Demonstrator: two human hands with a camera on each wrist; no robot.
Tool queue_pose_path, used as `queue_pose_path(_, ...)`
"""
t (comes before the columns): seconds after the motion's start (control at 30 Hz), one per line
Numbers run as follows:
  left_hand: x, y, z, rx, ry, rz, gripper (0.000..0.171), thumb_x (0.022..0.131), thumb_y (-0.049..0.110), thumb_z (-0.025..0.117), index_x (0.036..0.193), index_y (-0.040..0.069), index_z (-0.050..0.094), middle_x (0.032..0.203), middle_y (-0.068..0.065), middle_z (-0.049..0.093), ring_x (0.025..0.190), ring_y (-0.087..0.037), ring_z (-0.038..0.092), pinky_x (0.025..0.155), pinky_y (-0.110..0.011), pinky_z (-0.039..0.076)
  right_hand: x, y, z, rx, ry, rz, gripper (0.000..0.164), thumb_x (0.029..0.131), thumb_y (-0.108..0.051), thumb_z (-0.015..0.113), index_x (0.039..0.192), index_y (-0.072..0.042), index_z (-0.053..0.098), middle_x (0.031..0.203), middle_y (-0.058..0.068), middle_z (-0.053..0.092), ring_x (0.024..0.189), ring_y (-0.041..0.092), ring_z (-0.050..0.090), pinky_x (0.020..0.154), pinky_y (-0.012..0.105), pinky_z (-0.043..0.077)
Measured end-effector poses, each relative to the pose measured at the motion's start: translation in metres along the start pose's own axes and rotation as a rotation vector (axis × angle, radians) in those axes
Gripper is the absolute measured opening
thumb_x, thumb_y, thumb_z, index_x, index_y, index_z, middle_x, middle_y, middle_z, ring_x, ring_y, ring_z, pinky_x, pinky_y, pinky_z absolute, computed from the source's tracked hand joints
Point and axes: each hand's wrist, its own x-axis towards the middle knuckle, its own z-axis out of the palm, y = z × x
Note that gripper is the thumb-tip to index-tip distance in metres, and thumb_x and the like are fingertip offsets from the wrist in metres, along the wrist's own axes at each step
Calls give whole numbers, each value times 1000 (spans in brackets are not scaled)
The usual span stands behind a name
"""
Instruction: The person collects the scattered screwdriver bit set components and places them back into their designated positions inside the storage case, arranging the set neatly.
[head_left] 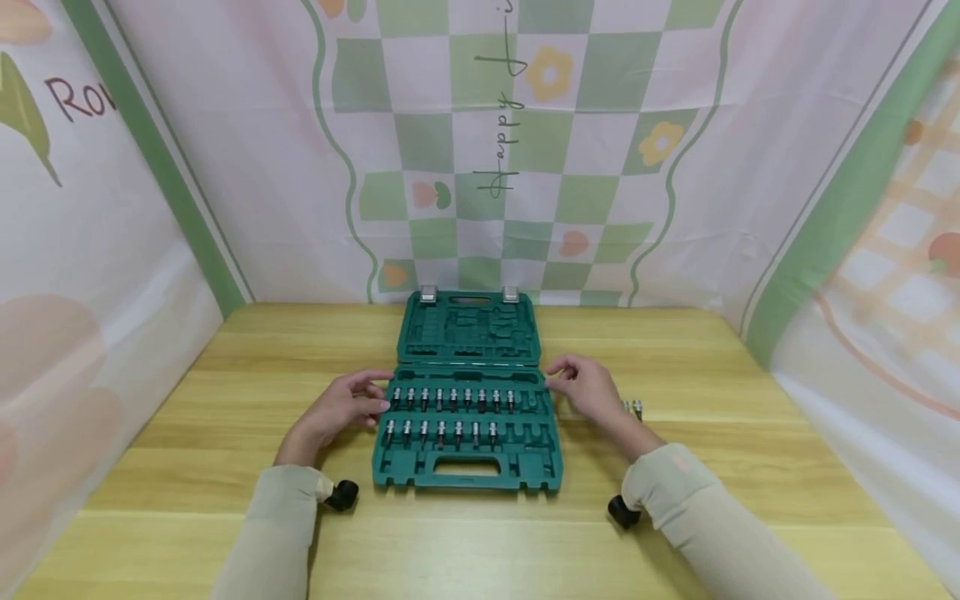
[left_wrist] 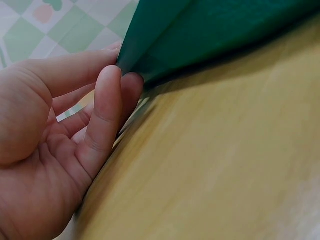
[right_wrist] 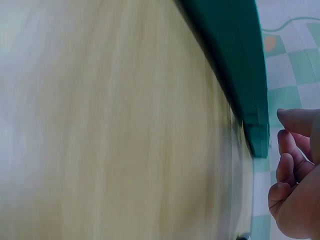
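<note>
A dark green plastic tool case [head_left: 467, 481] lies unfolded on the table, its lid [head_left: 420, 342] laid back towards the wall. Two rows of silver-and-black socket bits, a back row [head_left: 453, 398] and a front row [head_left: 441, 432], sit in its slots; the slots at the right end hold none. My left hand [head_left: 337, 412] is at the case's left side, fingertips right at the edge, as the green wall [left_wrist: 165, 45] in the left wrist view shows. Beside the right side hovers my right hand [head_left: 592, 387], fingers loosely bent, with a gap to the green case wall [right_wrist: 245, 65] in the right wrist view.
A pair of small silver bits [head_left: 637, 408] stands on the wooden table [head_left: 480, 550], partly behind my right forearm. Printed cloth [head_left: 480, 142] hangs behind the table and on both sides. A small black camera [head_left: 342, 496] is worn on each wrist.
</note>
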Motion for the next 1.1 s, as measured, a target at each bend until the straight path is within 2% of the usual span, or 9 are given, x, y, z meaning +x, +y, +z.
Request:
queue_pose_path(0.73,0,-1,-1,15,-10,6,53,92,3,66,141,5,48,102,-16,56,76,-24,59,66,-34,56,-6,33,-35,-115,7,50,18,91,-16,68,104,-2,65,86,8,62,75,23,54,65,35,44)
queue_pose_path(0.97,-1,1,0,27,-13,20,53,93,2,64,142,5,47,102,-16,55,75,-24,59,66,-35,56,-6,42,-49,-128,-24,104,24,92,-19,66,110,-3,64,87,9,62,71,22,57,62,36,47)
queue_pose_path(1.1,-1,2,1,29,-19,25,53,93,2,64,143,4,46,102,-17,55,75,-24,59,66,-34,56,-7,45,-55,-124,-48,103,26,92,-19,66,111,-2,63,88,10,62,73,23,58,62,36,48)
